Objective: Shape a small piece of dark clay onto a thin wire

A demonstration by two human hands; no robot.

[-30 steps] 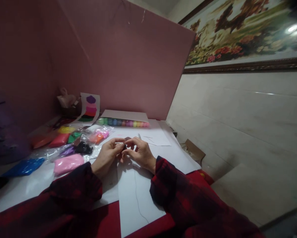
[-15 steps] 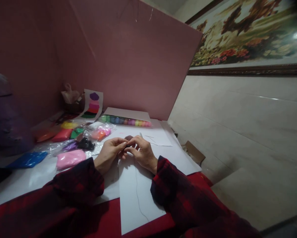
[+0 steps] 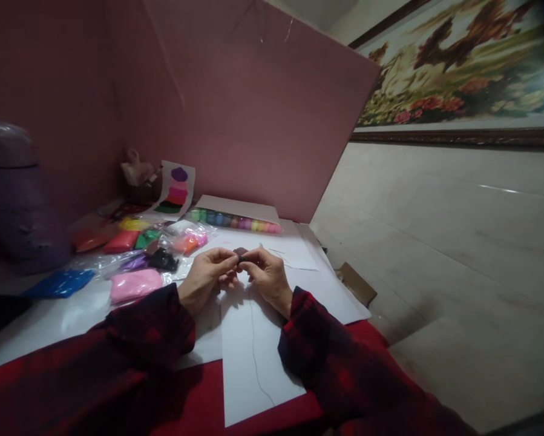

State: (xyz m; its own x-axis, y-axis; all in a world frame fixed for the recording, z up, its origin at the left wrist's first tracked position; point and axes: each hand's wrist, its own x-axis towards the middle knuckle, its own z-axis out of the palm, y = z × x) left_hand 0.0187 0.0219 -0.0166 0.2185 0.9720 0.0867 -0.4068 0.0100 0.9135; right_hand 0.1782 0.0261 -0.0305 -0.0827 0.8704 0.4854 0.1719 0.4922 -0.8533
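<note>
Over the white sheet, my left hand [image 3: 210, 275] and my right hand [image 3: 269, 278] meet, thumbs and forefingers pinched from both sides on a small dark piece of clay [image 3: 241, 259]. Its exact shape is mostly covered by my fingers. Just behind the fingertips shows a rounded dark brown lump [image 3: 239, 250], partly hidden. Beneath my hands lies a white sheet [image 3: 239, 375] with a thin curved line running down it toward the front edge.
Bags of coloured clay, including pink [image 3: 135, 286], blue [image 3: 60, 283] and black [image 3: 163, 260], lie at left. A purple bottle [image 3: 22, 200] stands beyond them. Behind are a colour-striped paper [image 3: 176, 191] and a row of coloured clay [image 3: 235, 221]. A cardboard box [image 3: 357, 284] sits right.
The whole view has shifted slightly, with the scene appearing a little further right. My fingers have moved a little around the dark piece, and both hands still pinch it.
</note>
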